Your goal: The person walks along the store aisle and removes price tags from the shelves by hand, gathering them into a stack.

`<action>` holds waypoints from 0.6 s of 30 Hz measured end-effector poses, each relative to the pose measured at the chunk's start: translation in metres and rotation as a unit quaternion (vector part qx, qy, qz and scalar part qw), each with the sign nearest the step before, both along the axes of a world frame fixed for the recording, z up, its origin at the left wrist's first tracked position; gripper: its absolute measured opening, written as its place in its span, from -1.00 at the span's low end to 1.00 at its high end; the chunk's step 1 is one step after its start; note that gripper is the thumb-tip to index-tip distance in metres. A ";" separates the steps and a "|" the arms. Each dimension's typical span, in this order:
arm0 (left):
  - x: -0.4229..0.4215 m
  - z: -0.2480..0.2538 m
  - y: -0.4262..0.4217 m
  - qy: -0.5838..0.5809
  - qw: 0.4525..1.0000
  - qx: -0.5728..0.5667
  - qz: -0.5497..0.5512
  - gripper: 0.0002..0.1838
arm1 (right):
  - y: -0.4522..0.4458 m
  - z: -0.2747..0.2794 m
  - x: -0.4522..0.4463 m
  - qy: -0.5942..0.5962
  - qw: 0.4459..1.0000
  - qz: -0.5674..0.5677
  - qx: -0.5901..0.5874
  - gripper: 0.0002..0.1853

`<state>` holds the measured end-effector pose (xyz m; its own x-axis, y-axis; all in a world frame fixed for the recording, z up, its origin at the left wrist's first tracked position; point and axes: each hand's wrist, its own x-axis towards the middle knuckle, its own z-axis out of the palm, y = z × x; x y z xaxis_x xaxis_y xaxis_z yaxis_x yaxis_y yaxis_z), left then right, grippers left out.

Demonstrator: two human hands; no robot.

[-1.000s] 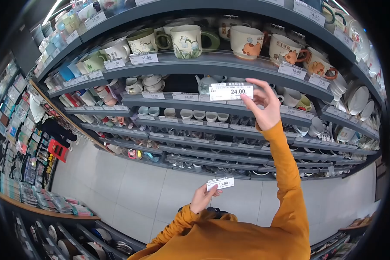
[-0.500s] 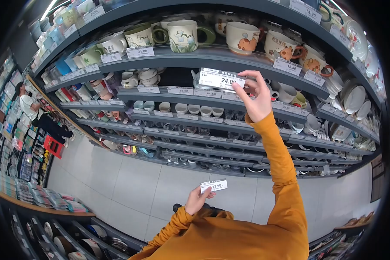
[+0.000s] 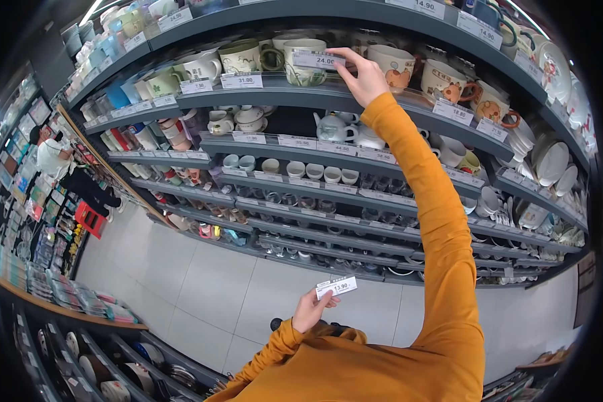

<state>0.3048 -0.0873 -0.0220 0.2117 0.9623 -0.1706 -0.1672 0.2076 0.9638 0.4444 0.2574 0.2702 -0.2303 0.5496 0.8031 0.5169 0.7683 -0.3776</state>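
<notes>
Between the thumb and fingers of my right hand (image 3: 363, 75) is a price tag (image 3: 313, 59) reading 24.00. It is held up in front of a floral mug (image 3: 306, 75) on the mug shelf and covers part of it. A mug with an orange animal picture (image 3: 392, 65) stands just right of that hand. Low down near my body, my left hand (image 3: 313, 309) pinches another price tag (image 3: 342, 287), marked 13.90. Along the mug shelf's edge sit more tags, among them one reading 31.00 (image 3: 242, 81) and one reading 18.80 (image 3: 453, 112).
Below are shelves with a teapot (image 3: 336, 127), small cups (image 3: 314, 169) and glasses. Plates (image 3: 551, 155) stand at the right. On the left, a person (image 3: 63, 164) stands near a red stool (image 3: 90, 220). Tiled floor (image 3: 214, 285) lies below, with pans on a rack (image 3: 97, 368) at lower left.
My right hand has moved up and left with the 24.00 tag, from the teapot shelf level to the mug shelf. My left hand still holds its tag, shifted slightly right. The view has turned slightly.
</notes>
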 end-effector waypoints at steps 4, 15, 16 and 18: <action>-0.006 -0.006 -0.006 -0.013 1.000 -0.006 0.025 -0.71 | 0.005 0.000 -0.007 -0.036 0.997 0.021 -0.069 -0.75; -0.012 -0.013 -0.007 0.003 1.000 -0.001 0.019 -0.72 | 0.008 0.006 -0.007 -0.043 0.994 0.002 -0.097 -0.78; -0.011 -0.014 -0.007 0.003 1.000 0.000 0.015 -0.72 | 0.001 0.007 -0.008 -0.054 0.993 -0.010 -0.103 -0.77; -0.010 -0.015 -0.007 -0.001 1.000 0.001 0.010 -0.72 | -0.003 0.009 -0.008 -0.080 0.990 -0.027 -0.113 -0.76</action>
<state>0.2948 -0.0947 -0.0366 0.1928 0.9666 -0.1687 -0.1732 0.2028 0.9638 0.4368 0.2544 0.2796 -0.3107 0.7265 0.6129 0.6223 0.6429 -0.4466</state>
